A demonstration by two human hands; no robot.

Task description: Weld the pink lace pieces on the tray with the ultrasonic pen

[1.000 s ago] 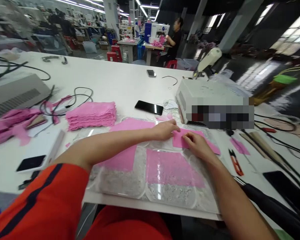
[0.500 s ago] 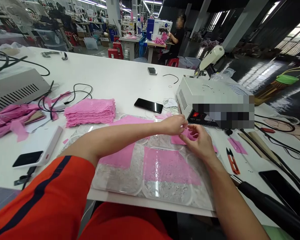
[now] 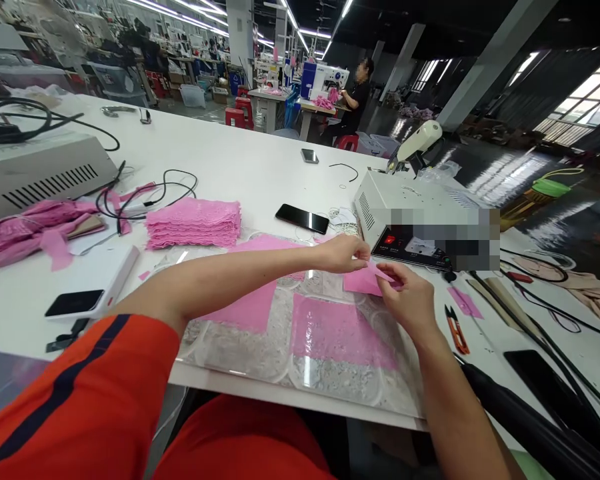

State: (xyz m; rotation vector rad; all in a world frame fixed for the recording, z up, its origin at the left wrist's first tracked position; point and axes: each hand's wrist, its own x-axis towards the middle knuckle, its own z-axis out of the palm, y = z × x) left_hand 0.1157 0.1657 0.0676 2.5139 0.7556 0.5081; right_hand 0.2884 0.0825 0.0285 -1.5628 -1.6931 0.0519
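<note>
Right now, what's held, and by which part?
Pink fabric: the right hand pinches a raised edge. The left hand is at that edge's other end; whether it grips too can't be told.

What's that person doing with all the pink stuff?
Someone in a red top is working with both hands close together. The right hand pinches a thin bit of pink material in its fingers. The left hand is right at the other end, but I can't tell how firmly it grips. Flat pink pieces lie around the hands, and a neat pink stack sits farther left.
</note>
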